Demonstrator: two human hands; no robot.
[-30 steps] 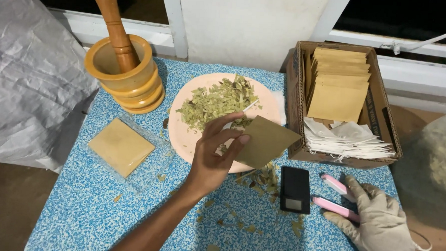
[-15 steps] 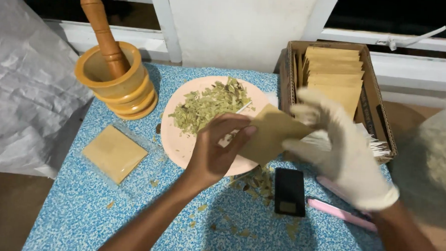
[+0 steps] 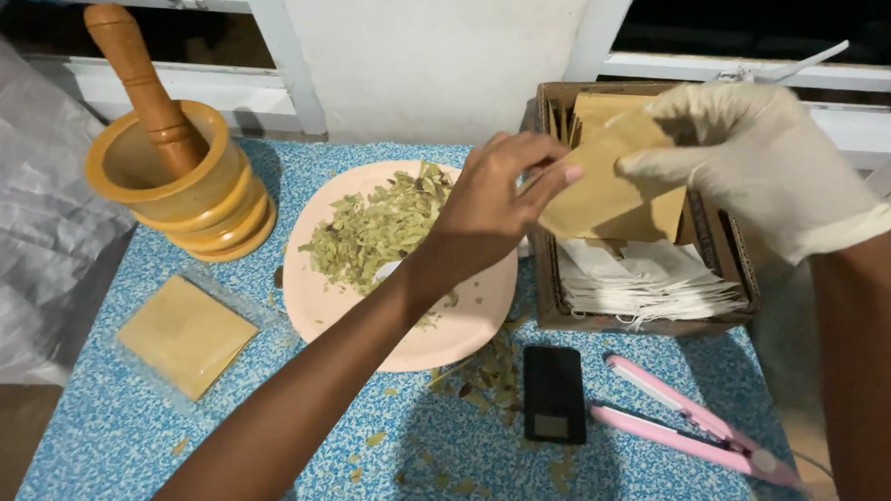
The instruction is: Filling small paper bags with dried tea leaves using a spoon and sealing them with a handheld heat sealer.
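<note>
two hands hold one brown paper pouch [image 3: 609, 183] up above the cardboard box [image 3: 554, 285] of spare pouches, the gloved right hand [image 3: 760, 159] clamped on its top corner and the bare left hand [image 3: 493, 202] pinching its left edge, as if to part its mouth, with the pink plate [image 3: 462, 331] of dried leaves [image 3: 371, 232] lying just left and below.

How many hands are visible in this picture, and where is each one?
2. The bare left hand pinches the left edge of a brown paper pouch; the gloved right hand grips its top right, above the cardboard box.
</note>
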